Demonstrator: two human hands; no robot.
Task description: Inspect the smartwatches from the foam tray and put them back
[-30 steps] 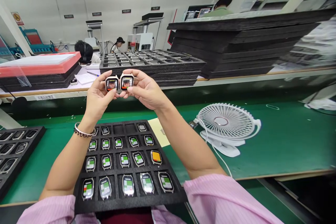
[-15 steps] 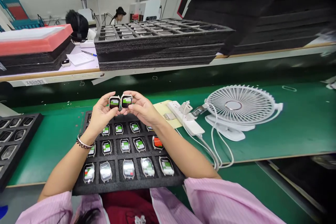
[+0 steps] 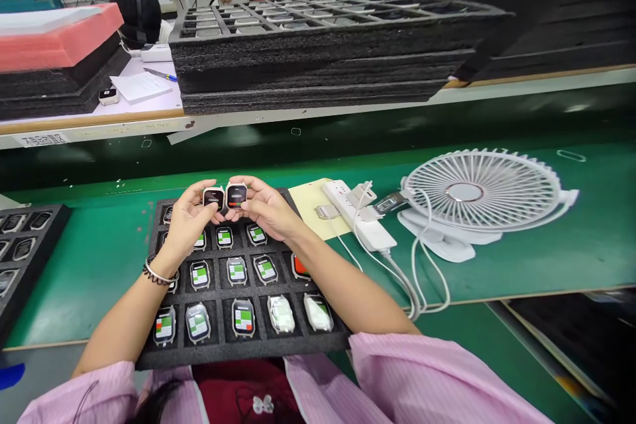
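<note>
My left hand (image 3: 187,218) pinches one smartwatch body (image 3: 213,198) and my right hand (image 3: 263,207) pinches another (image 3: 237,195). The two watches are held side by side, screens up, just above the far rows of a black foam tray (image 3: 149,351). That tray lies on the green bench in front of me and holds several watch bodies with lit green-and-white screens; one watch (image 3: 300,266) at the right shows red. A beaded bracelet (image 3: 158,274) circles my left wrist. Pink sleeves cover both upper arms.
A white desk fan (image 3: 479,195) lies right of the tray, beside a white power strip (image 3: 358,222) with cables and a yellow sheet (image 3: 311,202). Another black tray (image 3: 24,248) sits at far left. Stacked foam trays (image 3: 308,73) fill the shelf behind, where two people sit.
Both hands have come down with the two watches, from raised in front of me to just above the tray. The watch screens changed from a picture to green, then darker. The camera tilted down.
</note>
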